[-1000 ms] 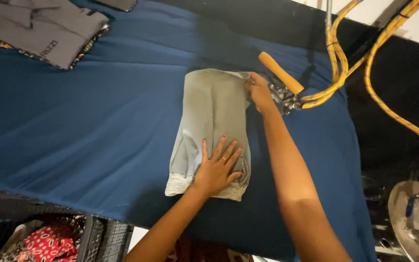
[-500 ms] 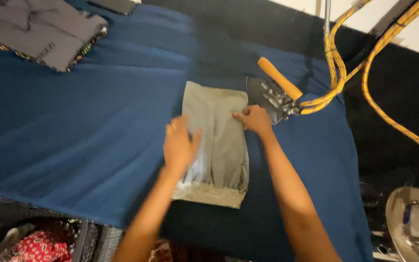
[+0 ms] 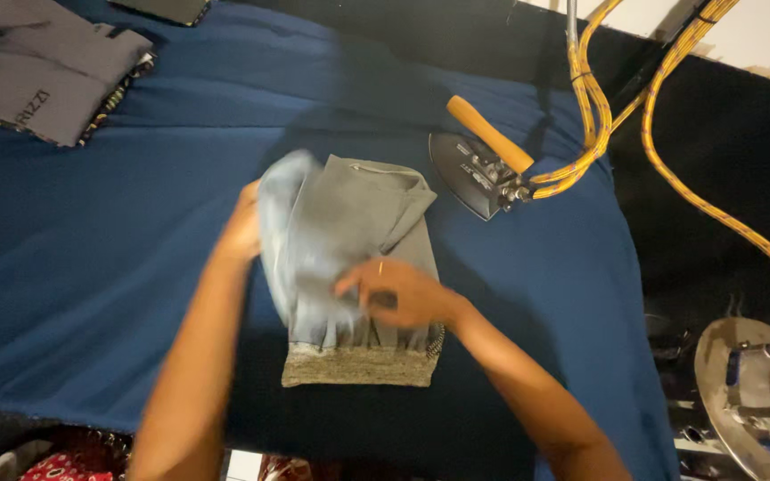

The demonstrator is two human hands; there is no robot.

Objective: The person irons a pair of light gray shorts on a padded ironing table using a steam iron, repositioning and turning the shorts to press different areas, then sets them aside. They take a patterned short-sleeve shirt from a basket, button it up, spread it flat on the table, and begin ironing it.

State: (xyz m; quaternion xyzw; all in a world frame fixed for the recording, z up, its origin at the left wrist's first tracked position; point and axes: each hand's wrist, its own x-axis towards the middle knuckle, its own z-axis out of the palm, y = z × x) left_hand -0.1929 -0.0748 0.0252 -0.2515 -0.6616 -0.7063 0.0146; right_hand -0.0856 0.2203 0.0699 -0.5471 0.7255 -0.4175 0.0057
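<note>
A grey folded garment with a ribbed hem lies on the blue ironing cloth. My left hand grips its left edge and lifts a flap of fabric up and over; the flap is blurred. My right hand lies flat on the lower middle of the garment, fingers spread and pressing it down. An iron with an orange-yellow handle rests just beyond the garment's upper right corner.
A stack of folded grey clothes sits at the far left of the cloth. Yellow braided cables run from the iron to the right. A round metal object stands off the table at lower right.
My left hand went from pressing the garment's lower part to its left edge and now lifts a flap. My right hand moved from the top corner down to the garment's middle.
</note>
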